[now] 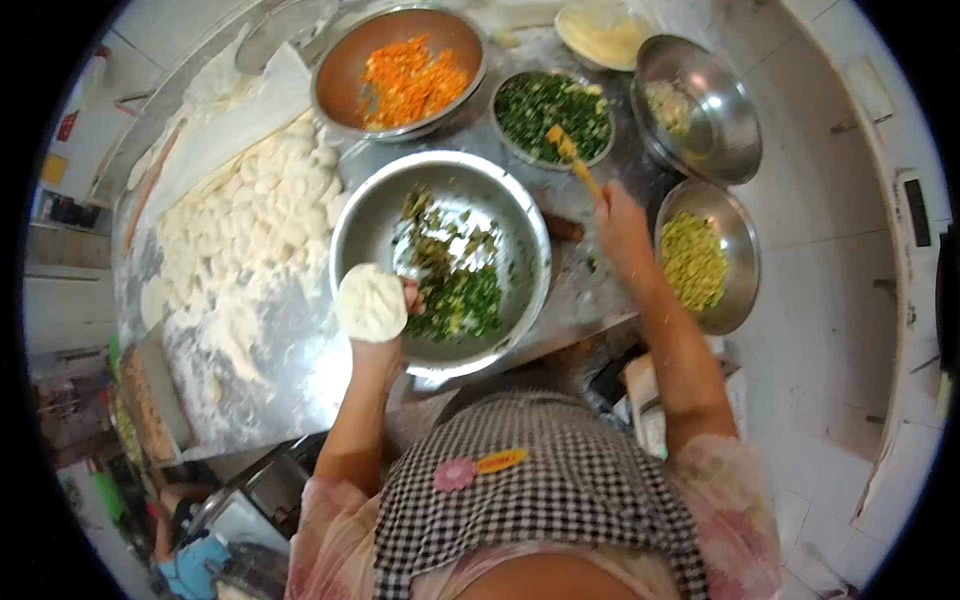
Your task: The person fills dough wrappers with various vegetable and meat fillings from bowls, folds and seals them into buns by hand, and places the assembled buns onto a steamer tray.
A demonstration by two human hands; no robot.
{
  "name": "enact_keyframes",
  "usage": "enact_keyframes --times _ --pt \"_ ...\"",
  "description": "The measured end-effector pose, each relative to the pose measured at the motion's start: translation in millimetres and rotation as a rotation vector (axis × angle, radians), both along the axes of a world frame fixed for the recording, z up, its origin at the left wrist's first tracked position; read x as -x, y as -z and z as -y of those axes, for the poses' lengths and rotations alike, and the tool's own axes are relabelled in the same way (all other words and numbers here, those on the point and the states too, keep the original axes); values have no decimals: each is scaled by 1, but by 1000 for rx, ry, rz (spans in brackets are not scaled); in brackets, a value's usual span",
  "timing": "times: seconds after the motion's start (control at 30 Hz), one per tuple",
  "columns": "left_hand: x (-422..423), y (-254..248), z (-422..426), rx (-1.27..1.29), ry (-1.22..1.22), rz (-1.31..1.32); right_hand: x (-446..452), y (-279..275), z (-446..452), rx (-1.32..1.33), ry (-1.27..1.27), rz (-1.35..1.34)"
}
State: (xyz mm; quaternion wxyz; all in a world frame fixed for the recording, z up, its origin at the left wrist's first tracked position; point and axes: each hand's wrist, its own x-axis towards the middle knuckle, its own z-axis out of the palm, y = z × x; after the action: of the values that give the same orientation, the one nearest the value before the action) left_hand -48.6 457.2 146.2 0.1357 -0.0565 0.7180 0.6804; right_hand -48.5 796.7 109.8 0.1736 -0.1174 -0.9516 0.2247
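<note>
A round, flat dough wrapper lies across my left hand, whose fingers curl at its edge over the near-left rim of a large steel bowl. Inside that bowl are chopped greens and a darker brownish-green mix. My right hand is closed around the handle of a yellow spatula. The spatula's tip is over the near-right side of a steel dish of chopped dark greens; whether it touches them I cannot tell.
Many floured dough pieces cover the table's left side, beside a white cloth. Around the back stand a bowl of orange filling, a pale bowl and a steel bowl. Yellow-green filling sits in a bowl at right.
</note>
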Motion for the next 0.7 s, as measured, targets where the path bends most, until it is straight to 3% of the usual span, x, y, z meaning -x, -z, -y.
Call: enact_keyframes --times 0.07,0.23,0.3,0.37,0.47,0.57,0.63,0.67,0.7 --pt "5 -10 -4 111 81 53 -20 -6 22 216 33 39" --pt "0 0 -8 -12 35 -18 -18 -5 48 -52 68 306" --pt "-4 11 -4 -208 -53 1 -17 -1 52 -162 46 338" --pt "2 14 7 169 49 -169 -22 20 47 -241 2 270" --pt "-5 15 17 133 -42 -217 -39 -7 42 -217 -3 496" --pt "-14 15 26 177 -138 -360 -67 -15 29 -230 -32 513" --pt "-23 15 29 -207 -298 -251 -80 -14 17 -181 1 441" --pt "-27 10 33 8 -300 -299 -80 -13 12 -155 22 401" --pt "-31 11 37 -66 -344 -273 -76 -14 9 -118 -36 237"
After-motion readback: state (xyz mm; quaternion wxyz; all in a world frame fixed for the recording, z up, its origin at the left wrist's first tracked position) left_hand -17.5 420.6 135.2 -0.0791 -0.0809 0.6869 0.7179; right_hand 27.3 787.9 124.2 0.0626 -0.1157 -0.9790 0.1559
